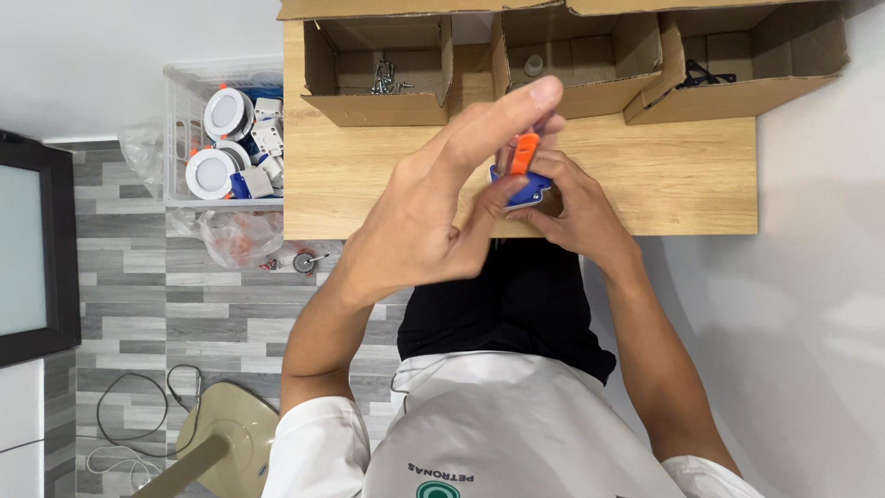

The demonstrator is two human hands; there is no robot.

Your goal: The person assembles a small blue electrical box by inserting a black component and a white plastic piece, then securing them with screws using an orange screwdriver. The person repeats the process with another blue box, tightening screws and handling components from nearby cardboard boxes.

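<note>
Both my hands meet above the front edge of a wooden table point(664, 175). My left hand point(433, 212) has its fingers stretched out, the fingertips pinching an orange clip point(524, 152). Below it sits a small blue and white part point(530, 192), gripped by my right hand point(572, 207) from the right side. The orange clip stands on top of the blue part; most of that part is hidden by my fingers.
Three open cardboard boxes line the table's back: the left one point(383, 69) holds metal screws, the middle one point(576, 55) a small round piece, the right one point(737, 65) black clips. A white plastic basket point(226, 138) of round white lamps stands on the floor at left.
</note>
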